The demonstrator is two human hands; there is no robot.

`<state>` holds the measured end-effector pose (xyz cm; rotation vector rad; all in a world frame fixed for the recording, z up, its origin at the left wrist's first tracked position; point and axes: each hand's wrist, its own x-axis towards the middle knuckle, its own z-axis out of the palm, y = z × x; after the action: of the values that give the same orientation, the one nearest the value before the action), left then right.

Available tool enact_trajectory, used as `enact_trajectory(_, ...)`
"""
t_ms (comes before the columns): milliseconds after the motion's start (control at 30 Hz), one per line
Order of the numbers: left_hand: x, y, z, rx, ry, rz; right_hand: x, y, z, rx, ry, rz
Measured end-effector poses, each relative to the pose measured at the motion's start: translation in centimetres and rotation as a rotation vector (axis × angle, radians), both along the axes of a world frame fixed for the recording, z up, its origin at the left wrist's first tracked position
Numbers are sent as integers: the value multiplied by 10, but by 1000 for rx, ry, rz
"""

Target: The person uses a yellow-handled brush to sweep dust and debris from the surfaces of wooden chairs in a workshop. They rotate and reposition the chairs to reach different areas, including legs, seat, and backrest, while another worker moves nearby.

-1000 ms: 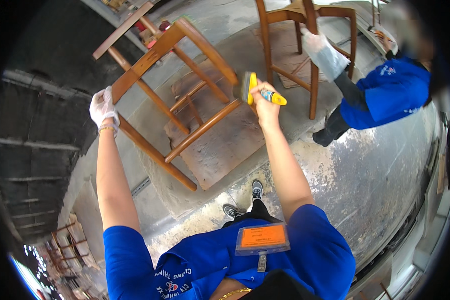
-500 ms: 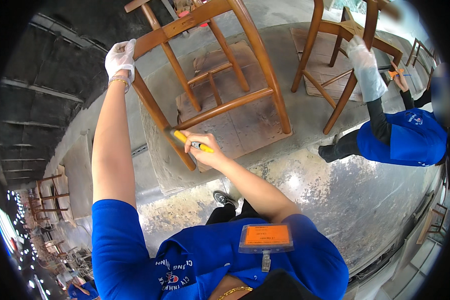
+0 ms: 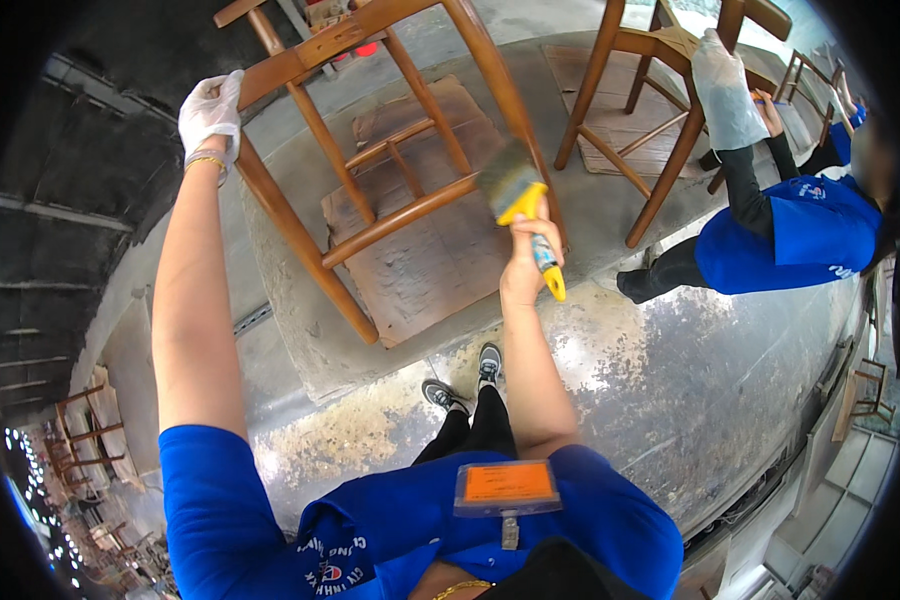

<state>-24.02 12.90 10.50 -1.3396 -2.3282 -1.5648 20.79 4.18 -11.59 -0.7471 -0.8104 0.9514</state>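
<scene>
A brown wooden chair frame (image 3: 400, 218) without a seat stands tilted on a piece of cardboard (image 3: 400, 270). My left hand (image 3: 211, 112), in a whitish glove, is closed around the frame's upper left corner. In my bare right hand (image 3: 526, 262) is a wide flat paintbrush (image 3: 518, 196) with a yellow ferrule and handle. Its dark bristles point up and away, at the frame's right leg near the end of the lower rail. The bristles partly hide that joint; whether they touch the wood I cannot tell.
The cardboard lies on a grey worktable (image 3: 300, 330). To the right, a co-worker in a blue shirt (image 3: 780, 235) holds a second chair frame (image 3: 660, 120) with a gloved hand. More chair frames stand at far left (image 3: 88, 432) and far right. The floor (image 3: 610, 390) is worn and patchy.
My right hand has swung the brush from the frame's left leg to its right leg, turning bristles upward. The left hand keeps its hold. The whole view has shifted slightly.
</scene>
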Motion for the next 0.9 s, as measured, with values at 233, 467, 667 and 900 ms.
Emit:
enact_trajectory(233, -1, 2, 0, 56, 29, -16, 27, 15, -63, -172, -262, -465)
enact_trajectory(467, -16, 9, -3, 67, 33, -27, -17, 34, -46, 23, -218, -304)
enact_trajectory(667, -20, 12, -14, 214, -72, -148, 46, 3, -83, -480, -120, -764)
enact_trajectory(900, -6, 5, -10, 168, -91, -87, 24, 83, -18, 60, 71, -150)
